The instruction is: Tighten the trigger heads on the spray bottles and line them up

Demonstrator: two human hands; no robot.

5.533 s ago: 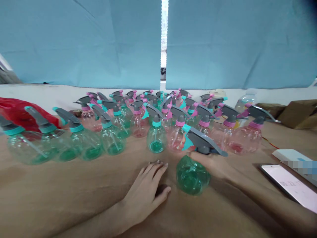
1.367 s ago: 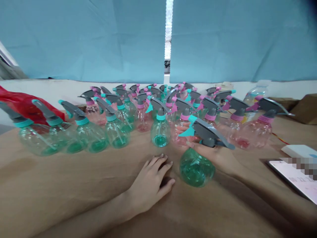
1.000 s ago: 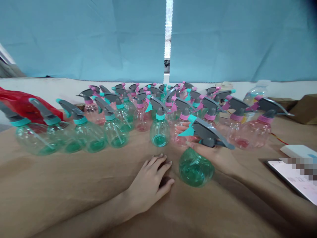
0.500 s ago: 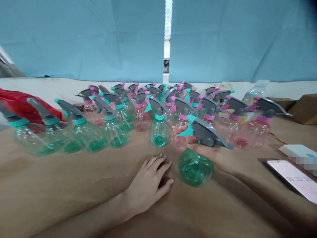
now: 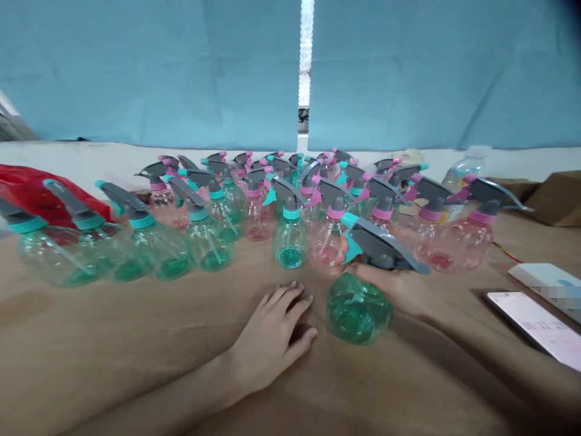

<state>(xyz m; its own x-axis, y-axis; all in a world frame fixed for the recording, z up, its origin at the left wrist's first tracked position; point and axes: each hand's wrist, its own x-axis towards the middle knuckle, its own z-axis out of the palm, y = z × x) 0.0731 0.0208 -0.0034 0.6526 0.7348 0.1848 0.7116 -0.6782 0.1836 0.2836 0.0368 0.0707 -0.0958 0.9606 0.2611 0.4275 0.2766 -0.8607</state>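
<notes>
A green spray bottle [image 5: 358, 312] with a grey head and teal trigger is in my right hand [image 5: 390, 283], whose fingers wrap its neck and trigger. The bottle leans slightly, its nozzle pointing left. Part of my right hand is hidden behind the spray head. On the brown tabletop rests my left hand [image 5: 275, 342], palm down, fingers a little apart, holding nothing. Just beyond it stands another green spray bottle [image 5: 291, 242] with a teal collar. A pink spray bottle [image 5: 327, 239] is behind my right hand's fingers.
Several green spray bottles [image 5: 167, 251] line the left, with pink ones [image 5: 467, 242] at right and more behind. A phone [image 5: 535, 327] and a white box [image 5: 544, 284] lie at right. A red plastic bag [image 5: 54, 194], a clear bottle [image 5: 469, 166] and a brown box [image 5: 558, 197] sit farther back.
My right hand's fingers have drawn in, and the teal trigger has swung right, closer to the held bottle's neck. My left hand has stayed in place.
</notes>
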